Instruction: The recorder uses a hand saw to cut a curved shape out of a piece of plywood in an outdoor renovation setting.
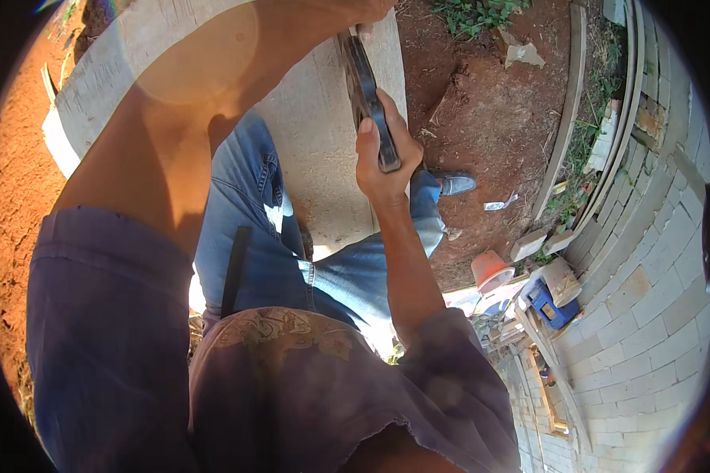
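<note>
My right hand [383,158] is closed around the lower end of a dark, flat, bar-like tool [364,87], which stands on edge over a pale concrete slab [323,150]. My left arm crosses the view from the lower left, and my left hand [360,14] meets the tool's upper end at the top edge. It is partly cut off there, with a fingertip showing on the tool. Below the hands are my blue jeans [252,213] and one shoe [456,185] on red soil.
Red earth [481,110] lies right of the slab, with weeds at the top. Long wooden planks [568,102] and a grey block wall [647,268] curve along the right. An orange bucket [489,270], a blue box [552,306] and loose blocks sit by the wall.
</note>
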A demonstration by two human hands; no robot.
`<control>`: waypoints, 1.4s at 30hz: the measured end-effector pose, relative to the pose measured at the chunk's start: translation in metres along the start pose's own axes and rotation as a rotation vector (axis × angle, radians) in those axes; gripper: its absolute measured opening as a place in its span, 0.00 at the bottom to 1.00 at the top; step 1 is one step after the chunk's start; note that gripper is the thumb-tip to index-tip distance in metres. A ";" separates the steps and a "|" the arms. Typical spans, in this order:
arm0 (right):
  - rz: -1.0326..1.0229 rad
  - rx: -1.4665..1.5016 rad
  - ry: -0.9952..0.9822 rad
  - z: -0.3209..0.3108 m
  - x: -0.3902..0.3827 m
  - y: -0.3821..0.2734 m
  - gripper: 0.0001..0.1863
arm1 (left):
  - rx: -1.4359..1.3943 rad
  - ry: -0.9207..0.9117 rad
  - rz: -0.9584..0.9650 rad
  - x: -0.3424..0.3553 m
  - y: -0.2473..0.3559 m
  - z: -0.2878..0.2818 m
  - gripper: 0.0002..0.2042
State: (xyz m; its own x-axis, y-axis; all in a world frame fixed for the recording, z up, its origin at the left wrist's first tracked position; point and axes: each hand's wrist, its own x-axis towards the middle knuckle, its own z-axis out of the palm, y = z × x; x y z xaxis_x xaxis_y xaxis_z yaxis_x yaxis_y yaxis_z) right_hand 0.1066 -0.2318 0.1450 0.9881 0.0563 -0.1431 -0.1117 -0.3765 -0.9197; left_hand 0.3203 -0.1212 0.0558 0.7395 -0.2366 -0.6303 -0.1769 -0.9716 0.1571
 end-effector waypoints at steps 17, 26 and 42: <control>0.028 0.115 0.016 0.009 0.014 0.020 0.20 | 0.027 0.023 0.058 0.009 -0.006 0.005 0.59; 0.051 -0.134 -0.066 -0.132 -0.173 -0.082 0.23 | 0.091 0.044 0.036 -0.025 -0.025 -0.022 0.61; -0.063 -0.217 -0.050 -0.101 -0.150 -0.049 0.18 | 0.045 -0.001 -0.003 -0.022 -0.020 -0.027 0.61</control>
State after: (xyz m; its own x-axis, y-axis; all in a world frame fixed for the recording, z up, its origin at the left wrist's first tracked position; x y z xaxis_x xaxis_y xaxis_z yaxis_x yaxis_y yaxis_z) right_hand -0.0258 -0.3156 0.2486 0.9853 0.1300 -0.1106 -0.0189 -0.5607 -0.8278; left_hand 0.3251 -0.0966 0.0867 0.7395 -0.2335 -0.6314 -0.2034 -0.9716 0.1210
